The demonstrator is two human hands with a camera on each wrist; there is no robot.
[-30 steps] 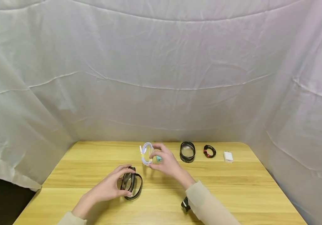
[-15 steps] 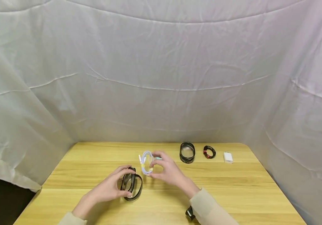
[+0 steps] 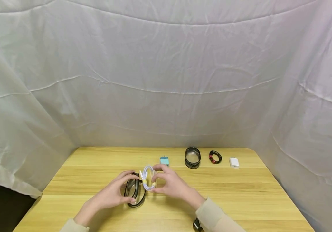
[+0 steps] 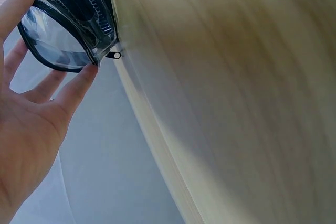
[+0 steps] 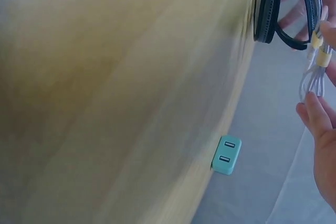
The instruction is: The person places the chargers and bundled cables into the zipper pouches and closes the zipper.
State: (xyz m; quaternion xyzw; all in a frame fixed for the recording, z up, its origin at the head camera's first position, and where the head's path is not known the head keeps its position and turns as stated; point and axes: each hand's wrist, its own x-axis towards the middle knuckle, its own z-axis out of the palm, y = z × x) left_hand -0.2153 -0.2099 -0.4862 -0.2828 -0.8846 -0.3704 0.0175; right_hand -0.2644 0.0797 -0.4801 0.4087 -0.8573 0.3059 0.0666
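Observation:
In the head view my left hand holds the lid side of a small clear zippered case with black trim, its thumb and fingers spread across the edge. The case stands unzipped on the table; a zipper pull shows in the left wrist view near its hinge corner. My right hand pinches a coiled white-lilac charging cable, bound with yellow ties, just right of the case opening. In the right wrist view the cable hangs beside the case. Whether cable and case touch, I cannot tell.
Behind my right hand lies a teal two-port USB charger. Farther right along the back sit another round clear case with black trim, a black cable coil with red tie and a white charger. Grey cloth hangs behind the wooden table.
My right hand has brought the cable nearer and slightly left, up to the case, uncovering the teal charger. My left hand and the case have stayed in place.

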